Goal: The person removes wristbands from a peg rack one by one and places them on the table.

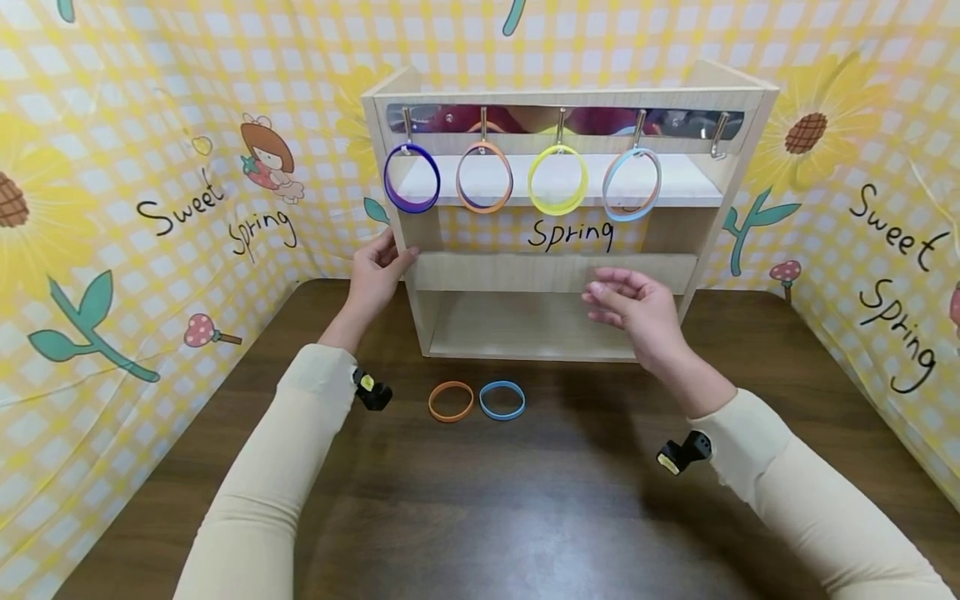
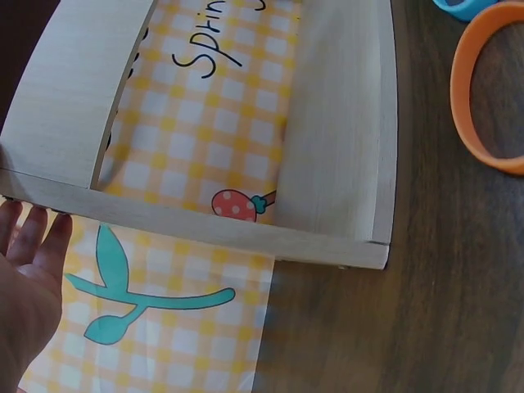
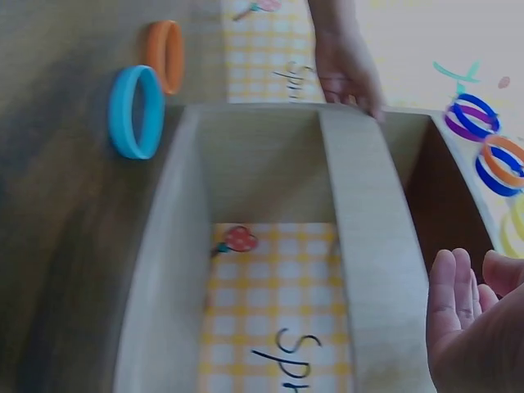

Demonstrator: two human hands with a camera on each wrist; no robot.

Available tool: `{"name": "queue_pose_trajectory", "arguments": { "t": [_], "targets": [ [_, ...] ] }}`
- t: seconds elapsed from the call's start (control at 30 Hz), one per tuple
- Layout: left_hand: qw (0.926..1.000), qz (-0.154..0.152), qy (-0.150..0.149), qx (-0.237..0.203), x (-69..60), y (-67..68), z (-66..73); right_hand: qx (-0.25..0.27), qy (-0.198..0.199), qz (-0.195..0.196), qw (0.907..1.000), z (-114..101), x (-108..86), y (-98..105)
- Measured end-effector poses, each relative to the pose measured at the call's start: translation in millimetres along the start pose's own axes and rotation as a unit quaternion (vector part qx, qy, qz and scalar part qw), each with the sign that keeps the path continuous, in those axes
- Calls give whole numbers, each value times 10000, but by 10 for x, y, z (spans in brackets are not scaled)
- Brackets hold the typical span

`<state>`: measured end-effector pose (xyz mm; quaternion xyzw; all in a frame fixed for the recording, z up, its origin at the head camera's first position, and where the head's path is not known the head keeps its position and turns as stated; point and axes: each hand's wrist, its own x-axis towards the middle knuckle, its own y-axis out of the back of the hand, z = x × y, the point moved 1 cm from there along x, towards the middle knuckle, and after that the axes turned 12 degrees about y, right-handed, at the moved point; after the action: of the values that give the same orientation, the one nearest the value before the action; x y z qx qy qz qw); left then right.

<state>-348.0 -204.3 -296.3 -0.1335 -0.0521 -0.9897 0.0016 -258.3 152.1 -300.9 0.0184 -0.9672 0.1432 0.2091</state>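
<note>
A small wooden shelf [image 1: 555, 273] stands upright, with a metal hook rail [image 1: 667, 122] across its top front. My left hand [image 1: 377, 271] grips the shelf's left side panel, thumb at the front edge and fingers on the outer face. My right hand [image 1: 637, 312] hovers in front of the shelf's right half, fingers loosely bent and holding nothing. From the hooks hang silicone wristbands: a purple-blue one [image 1: 387, 190], an orange one [image 1: 511, 177], a yellow one [image 1: 585, 177] and a light blue one [image 1: 658, 171]; a second colour shows behind some.
On the brown table [image 1: 480, 508], in front of the shelf, lie an orange wristband [image 1: 430, 407] and a blue wristband [image 1: 482, 406], side by side. A yellow checked cloth [image 1: 187, 100] with printed flowers and words rises behind and on both sides.
</note>
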Motion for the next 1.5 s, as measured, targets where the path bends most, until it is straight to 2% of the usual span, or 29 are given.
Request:
{"name": "queue_pose_trajectory", "arguments": {
  "t": [0.13, 0.3, 0.47, 0.7, 0.97, 1.1, 1.17, 1.27, 1.4, 1.5],
  "targets": [
    [9999, 75, 38, 58, -84, -31, 112, 204, 224, 181, 9994, -135, 49, 21],
    [9997, 244, 87, 39, -124, -52, 156, 514, 358, 345, 9974, -253, 103, 36],
    [9990, 420, -29, -119, -126, -82, 139, 925, 486, 501, 9933, -322, 151, 37],
    [9968, 720, -210, -285, -159, -132, 114, 982, 599, 737, 9906, -398, 208, 38],
    [9938, 936, -136, -587, -185, -161, 93, 1139, 576, 988, 9869, -470, 275, 46],
    [9926, 996, -127, -684, -158, -148, 34, 1294, 550, 1124, 9837, -504, 306, 60],
    [9917, 1032, -209, -732, -116, -133, -43, 1366, 518, 1175, 9823, -516, 323, 63],
    [9912, 1060, -318, -725, -121, -128, -64, 1382, 487, 1228, 9816, -533, 343, 65],
    [9915, 1062, -405, -627, -198, -142, 22, 1382, 480, 1291, 9808, -552, 357, 63],
    [9916, 1078, -432, -561, -212, -142, 35, 1372, 492, 1328, 9804, -566, 362, 60]
  ]
}}
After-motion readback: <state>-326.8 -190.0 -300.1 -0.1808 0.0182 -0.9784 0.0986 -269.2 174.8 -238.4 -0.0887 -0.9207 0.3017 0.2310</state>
